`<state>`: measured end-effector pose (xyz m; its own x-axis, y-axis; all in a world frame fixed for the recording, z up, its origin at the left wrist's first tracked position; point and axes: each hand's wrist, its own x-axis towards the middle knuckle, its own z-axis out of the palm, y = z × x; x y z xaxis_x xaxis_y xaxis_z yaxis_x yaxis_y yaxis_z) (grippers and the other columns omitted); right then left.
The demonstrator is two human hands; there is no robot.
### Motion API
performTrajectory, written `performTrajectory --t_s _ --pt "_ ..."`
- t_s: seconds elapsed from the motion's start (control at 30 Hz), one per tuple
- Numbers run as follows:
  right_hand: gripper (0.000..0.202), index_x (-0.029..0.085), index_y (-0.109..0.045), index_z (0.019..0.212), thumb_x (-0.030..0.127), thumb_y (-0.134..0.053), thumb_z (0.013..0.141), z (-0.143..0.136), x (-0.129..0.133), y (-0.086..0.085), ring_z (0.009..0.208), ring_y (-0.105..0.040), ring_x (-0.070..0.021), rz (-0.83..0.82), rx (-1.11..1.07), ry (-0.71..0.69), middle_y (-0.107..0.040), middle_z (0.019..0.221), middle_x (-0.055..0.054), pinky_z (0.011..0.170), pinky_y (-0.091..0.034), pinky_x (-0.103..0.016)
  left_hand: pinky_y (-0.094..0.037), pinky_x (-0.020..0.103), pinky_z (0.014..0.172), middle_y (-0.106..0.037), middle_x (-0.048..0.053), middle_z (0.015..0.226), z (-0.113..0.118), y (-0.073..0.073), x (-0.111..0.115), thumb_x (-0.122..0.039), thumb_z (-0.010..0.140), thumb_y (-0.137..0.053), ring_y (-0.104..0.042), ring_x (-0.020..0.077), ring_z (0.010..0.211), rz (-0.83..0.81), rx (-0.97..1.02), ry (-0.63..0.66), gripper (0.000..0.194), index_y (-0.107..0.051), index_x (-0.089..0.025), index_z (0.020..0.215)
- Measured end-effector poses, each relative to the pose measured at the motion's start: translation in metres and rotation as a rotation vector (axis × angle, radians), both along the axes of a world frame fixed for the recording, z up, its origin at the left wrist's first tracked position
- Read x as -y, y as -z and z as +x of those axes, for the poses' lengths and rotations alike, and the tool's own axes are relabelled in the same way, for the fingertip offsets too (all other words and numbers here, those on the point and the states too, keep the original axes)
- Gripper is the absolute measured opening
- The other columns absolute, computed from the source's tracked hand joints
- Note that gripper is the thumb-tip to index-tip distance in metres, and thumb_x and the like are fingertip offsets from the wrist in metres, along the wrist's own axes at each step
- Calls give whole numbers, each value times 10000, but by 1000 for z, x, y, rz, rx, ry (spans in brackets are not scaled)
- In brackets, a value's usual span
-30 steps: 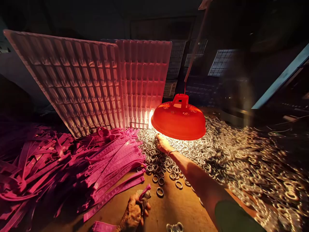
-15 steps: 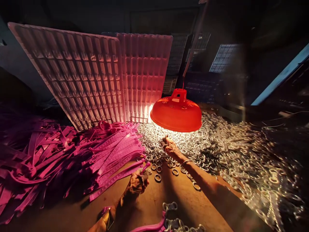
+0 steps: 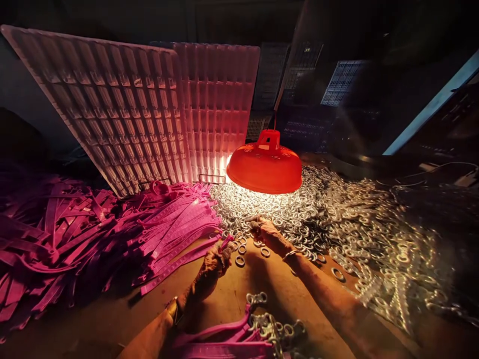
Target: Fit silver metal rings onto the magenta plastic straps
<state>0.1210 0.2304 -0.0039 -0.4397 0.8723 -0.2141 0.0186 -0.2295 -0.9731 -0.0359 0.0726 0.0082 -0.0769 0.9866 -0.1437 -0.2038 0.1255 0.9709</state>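
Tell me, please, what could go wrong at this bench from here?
The right hand picks in the metal rings close under the low orange lamp; it could bump the shade. The left hand pinches a pink strap end; loose rings beside it might roll off unnoticed. Dim light may hide mistakes.

dim scene, orange lamp [image 3: 264, 167] glare, edges dark, warped.

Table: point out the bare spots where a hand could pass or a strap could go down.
Bare table shows between the left hand and right hand, running toward the finished straps. A darker bare strip lies at front left, below the strap pile. The ring heap crowds the right and back; loose rings dot its edge.
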Motion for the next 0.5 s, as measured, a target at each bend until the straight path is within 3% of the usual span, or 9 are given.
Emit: performTrajectory --t_s 0.1,0.17,0.33,0.43,0.5 --pt "199 210 -396 694 331 -506 580 -4 23 -2 425 -314 -58 -161 -79 -114 -407 537 62 400 -254 -185 -342 249 574 -561 14 715 2 -11 -7 -466 810 -516 -390 104 576 73 -185 -27 383 -587 -177 1051" --pt "184 209 -382 666 319 -493 569 -8 39 -1 407 -289 -51 -259 -97 -193 -410 507 62 390 -227 -182 -381 254 588 -610 42 761 2 -11 -11 -402 835 -503 -442 119 604 177 -265 28 363 -591 -166 1096" --pt "237 205 -378 630 338 -567 575 -13 66 2 387 -244 -39 -394 -107 -327 -370 462 73 369 -191 -179 -448 306 811 -673 88 942 -2 12 -11 -220 838 -493 -590 189 850 406 -426 141 287 -625 -165 1087" --pt "293 203 -390 662 427 -572 608 -12 77 6 429 -317 -54 -387 -164 -308 -416 519 51 395 -281 -184 -433 269 694 -647 64 842 -1 23 -10 -202 794 -479 -548 162 744 352 -318 73 253 -650 -154 974" --pt "322 202 -424 742 477 -556 639 -11 85 10 493 -409 -77 -290 -214 -247 -480 605 27 448 -364 -193 -365 238 563 -570 22 682 2 23 -9 -206 742 -496 -458 123 607 236 -199 -30 178 -634 -147 838"
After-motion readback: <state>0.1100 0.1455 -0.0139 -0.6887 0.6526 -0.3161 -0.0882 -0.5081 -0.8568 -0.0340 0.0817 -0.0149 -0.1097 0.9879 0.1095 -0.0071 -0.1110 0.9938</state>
